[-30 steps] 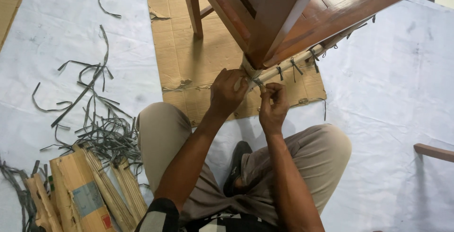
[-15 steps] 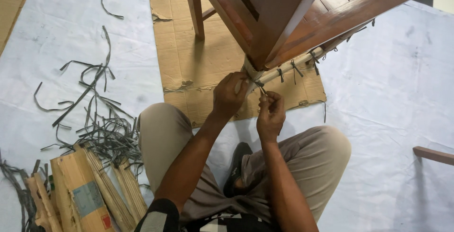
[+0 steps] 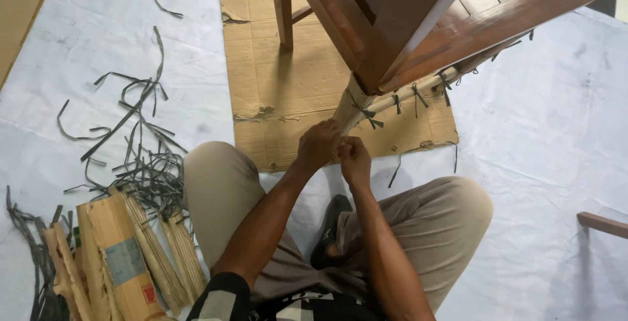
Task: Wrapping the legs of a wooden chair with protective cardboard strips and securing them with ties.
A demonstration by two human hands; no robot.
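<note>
Wooden chair [image 3: 418,26], dark brown and tipped over on its side, fills the top of the view from about 12 to 2 o'clock, resting over a flattened sheet of brown cardboard [image 3: 275,85] on the pale blue-white floor sheet [image 3: 556,138].

Progress, as far as I can judge: the paper-wrapped chair leg [image 3: 350,108] and the rail running off toward 2 o'clock are already covered in tan paper, and several dark strap ties [image 3: 418,98] are knotted along that rail. So that stretch looks done. The other leg [image 3: 282,7] up at 12 o'clock is bare wood, so wrapping looks left to do there.

Down at 8 o'clock there's a stack of folded tan paper wrap [image 3: 118,255], and a messy pile of loose dark plastic strips [image 3: 144,164] at 9 o'clock, so plenty of material remains.

Both hands are together right at centre, at the lower end of the wrapped leg. Left hand [image 3: 319,145] is closed against the wrap, right hand [image 3: 355,159] is pinched shut just beside it, touching. Probably on a strap end, but it's too small to tell.
</note>
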